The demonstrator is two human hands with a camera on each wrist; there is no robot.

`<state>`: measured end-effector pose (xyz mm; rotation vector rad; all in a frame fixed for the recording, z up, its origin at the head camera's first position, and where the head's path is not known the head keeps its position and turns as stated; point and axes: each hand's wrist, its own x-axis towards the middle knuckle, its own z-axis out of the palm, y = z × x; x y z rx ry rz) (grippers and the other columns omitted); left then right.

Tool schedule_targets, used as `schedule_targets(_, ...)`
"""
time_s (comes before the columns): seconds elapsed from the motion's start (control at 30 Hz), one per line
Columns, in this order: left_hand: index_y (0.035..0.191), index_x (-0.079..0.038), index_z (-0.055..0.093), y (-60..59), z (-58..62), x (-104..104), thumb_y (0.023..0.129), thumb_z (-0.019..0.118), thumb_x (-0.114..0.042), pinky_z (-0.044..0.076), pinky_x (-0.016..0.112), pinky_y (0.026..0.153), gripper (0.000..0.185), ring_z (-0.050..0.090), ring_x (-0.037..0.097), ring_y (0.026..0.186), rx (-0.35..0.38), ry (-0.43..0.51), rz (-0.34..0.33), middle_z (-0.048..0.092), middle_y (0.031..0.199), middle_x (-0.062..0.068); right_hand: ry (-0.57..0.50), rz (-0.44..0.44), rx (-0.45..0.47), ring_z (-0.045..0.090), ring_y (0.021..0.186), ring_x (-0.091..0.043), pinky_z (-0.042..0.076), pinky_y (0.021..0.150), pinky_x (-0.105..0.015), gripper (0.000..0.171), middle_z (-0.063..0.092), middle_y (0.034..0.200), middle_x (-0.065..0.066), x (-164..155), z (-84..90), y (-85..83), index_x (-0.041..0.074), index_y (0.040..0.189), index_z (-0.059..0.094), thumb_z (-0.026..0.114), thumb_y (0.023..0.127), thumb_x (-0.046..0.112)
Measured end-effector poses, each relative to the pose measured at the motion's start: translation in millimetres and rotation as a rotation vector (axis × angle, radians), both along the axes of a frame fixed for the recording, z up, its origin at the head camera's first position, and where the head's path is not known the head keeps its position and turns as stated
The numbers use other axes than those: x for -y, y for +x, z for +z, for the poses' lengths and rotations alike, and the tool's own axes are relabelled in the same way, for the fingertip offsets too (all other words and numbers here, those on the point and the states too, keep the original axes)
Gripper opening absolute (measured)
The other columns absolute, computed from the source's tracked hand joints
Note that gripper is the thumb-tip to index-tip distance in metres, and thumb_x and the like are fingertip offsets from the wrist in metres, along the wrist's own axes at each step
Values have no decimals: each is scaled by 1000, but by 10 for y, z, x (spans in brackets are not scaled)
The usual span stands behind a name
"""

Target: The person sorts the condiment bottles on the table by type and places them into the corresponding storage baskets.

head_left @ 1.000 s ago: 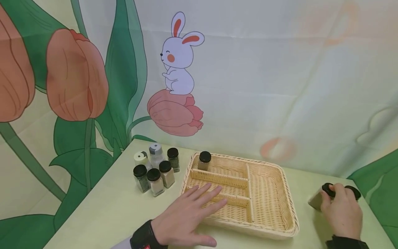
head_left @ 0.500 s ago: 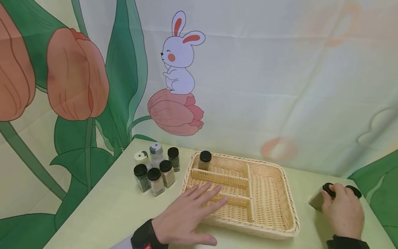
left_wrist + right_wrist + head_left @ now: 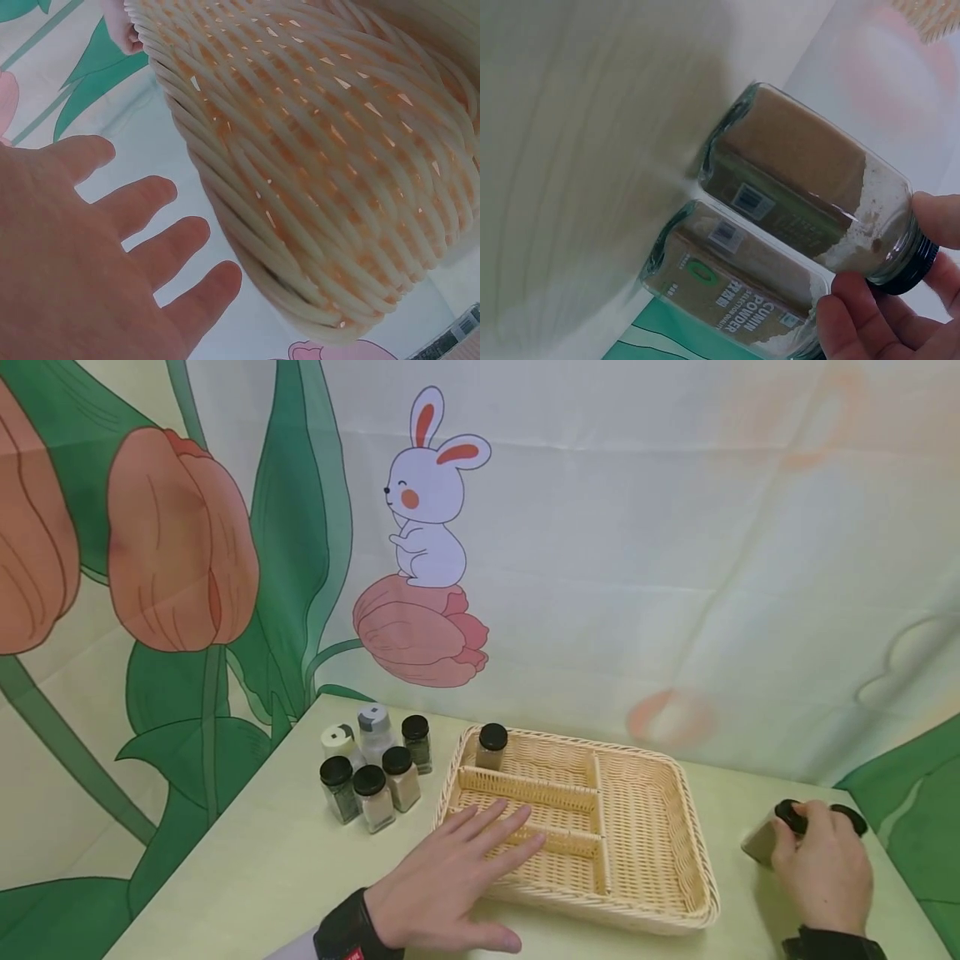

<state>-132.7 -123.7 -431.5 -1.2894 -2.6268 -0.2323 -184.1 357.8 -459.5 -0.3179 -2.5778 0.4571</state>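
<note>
My left hand (image 3: pixel 457 868) lies flat with straight, spread fingers on the front left rim of a woven wicker basket (image 3: pixel 697 893) that has dividers. In the left wrist view the hand (image 3: pixel 112 247) is beside the basket's wall (image 3: pixel 322 150) and holds nothing. To the right of the basket my right hand (image 3: pixel 821 868) grips a tilted spice jar (image 3: pixel 759 842) of brown powder by its black lid. A second jar (image 3: pixel 851 819) stands right against it. The right wrist view shows the gripped jar (image 3: pixel 810 172), the cumin jar (image 3: pixel 735 277) and my fingers (image 3: pixel 855 322) at the lid ends.
One black-lidded jar (image 3: pixel 492 747) stands in the basket's far left compartment. Several more spice jars (image 3: pixel 371 772) are grouped on the pale green table (image 3: pixel 255 868) to the left of the basket. A printed backdrop (image 3: pixel 600 527) closes off the back. The table's right edge is near my right hand.
</note>
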Motion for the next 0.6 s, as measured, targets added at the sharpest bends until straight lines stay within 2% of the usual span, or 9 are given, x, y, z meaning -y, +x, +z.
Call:
schedule_targets(0.13, 167, -34, 7, -2, 3, 0, 91, 51, -79, 33, 58, 122, 98, 21, 29, 161, 17, 2, 6, 3, 176, -3, -43, -12, 38, 53, 100, -61, 44, 76, -68, 47, 51, 118, -41, 6, 24, -3, -12, 132, 49, 68, 96, 14)
schedule_targets(0.3, 168, -33, 9, -1, 10, 2, 91, 51, -79, 33, 57, 122, 98, 20, 27, 161, 18, -2, 12, 2, 176, -3, -76, -21, 77, 52, 107, -62, 44, 82, -71, 55, 48, 125, -43, 23, 80, 1, -12, 139, 43, 67, 97, 14)
schedule_targets(0.47, 168, -31, 11, -7, 4, 5, 91, 50, -79, 34, 57, 121, 99, 22, 29, 161, 15, -5, 9, 1, 175, -3, -71, -4, 31, 53, 110, -61, 44, 85, -72, 57, 51, 127, -41, 85, 158, 38, -12, 139, 44, 69, 96, 14)
schedule_targets(0.6, 168, -32, 8, -26, -5, 8, 92, 45, -81, 34, 57, 122, 97, 23, 29, 160, 36, 0, 7, 5, 176, -3, -87, 4, -1, 56, 106, -55, 45, 81, -66, 56, 54, 125, -37, 153, 281, 87, -10, 139, 47, 70, 95, 16)
